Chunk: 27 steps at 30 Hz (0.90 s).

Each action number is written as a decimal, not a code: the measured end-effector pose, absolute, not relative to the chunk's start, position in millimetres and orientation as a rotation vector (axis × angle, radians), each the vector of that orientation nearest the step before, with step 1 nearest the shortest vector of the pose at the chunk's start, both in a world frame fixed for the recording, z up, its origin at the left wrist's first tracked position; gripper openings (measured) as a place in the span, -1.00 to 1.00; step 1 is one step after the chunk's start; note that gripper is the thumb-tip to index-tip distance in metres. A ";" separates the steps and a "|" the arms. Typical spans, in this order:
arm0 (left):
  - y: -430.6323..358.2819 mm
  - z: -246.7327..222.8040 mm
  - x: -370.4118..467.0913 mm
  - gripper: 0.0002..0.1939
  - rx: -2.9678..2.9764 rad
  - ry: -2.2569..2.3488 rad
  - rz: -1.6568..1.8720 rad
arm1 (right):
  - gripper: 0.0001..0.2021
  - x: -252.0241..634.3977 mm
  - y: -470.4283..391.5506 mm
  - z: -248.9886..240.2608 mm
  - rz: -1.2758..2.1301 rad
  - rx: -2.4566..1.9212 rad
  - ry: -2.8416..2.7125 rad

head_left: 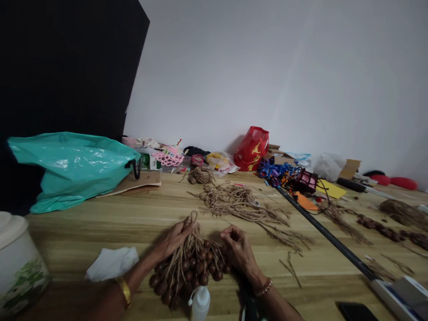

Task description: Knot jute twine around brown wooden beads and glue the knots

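My left hand (179, 236) is closed around the top of a bundle of twine cords (182, 256), just below a small loop that sticks up. From these cords hang several round, dark brown wooden beads (189, 275), spread over the table in front of me. To the right of the bundle, my right hand (238, 247) is held in a pinch with thumb and forefinger together. What lies between those fingertips is too small to tell. A white squeeze bottle (201, 303) with a nozzle stands at the near edge of the beads.
Loose twine (234, 200) lies beyond my hands, with a twine ball (199, 175) behind it. A white tissue (113, 263) and a lidded tub (20, 267) are at left, near a teal bag (76, 169). A dark strip (327, 234) crosses the right side; a phone (356, 311) lies near.
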<state>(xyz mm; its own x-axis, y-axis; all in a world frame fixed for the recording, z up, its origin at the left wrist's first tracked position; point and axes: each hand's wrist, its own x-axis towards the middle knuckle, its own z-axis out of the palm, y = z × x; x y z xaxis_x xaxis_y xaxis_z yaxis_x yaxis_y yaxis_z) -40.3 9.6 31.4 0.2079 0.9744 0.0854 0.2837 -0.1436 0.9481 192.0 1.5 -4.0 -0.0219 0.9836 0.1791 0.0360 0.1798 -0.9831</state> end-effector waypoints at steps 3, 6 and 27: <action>9.2 31.7 -38.8 -0.51 1.724 1.162 0.879 | -0.63 193.1 1.1 -2.7 0.978 -1.126 -1.354; 7.8 31.9 -37.5 -0.52 1.713 1.098 0.862 | -0.55 192.9 1.0 -2.8 0.938 -1.166 -1.362; 5.1 32.1 -28.9 -0.63 1.429 1.014 1.023 | -0.63 187.2 -3.6 11.7 0.796 -1.132 -1.489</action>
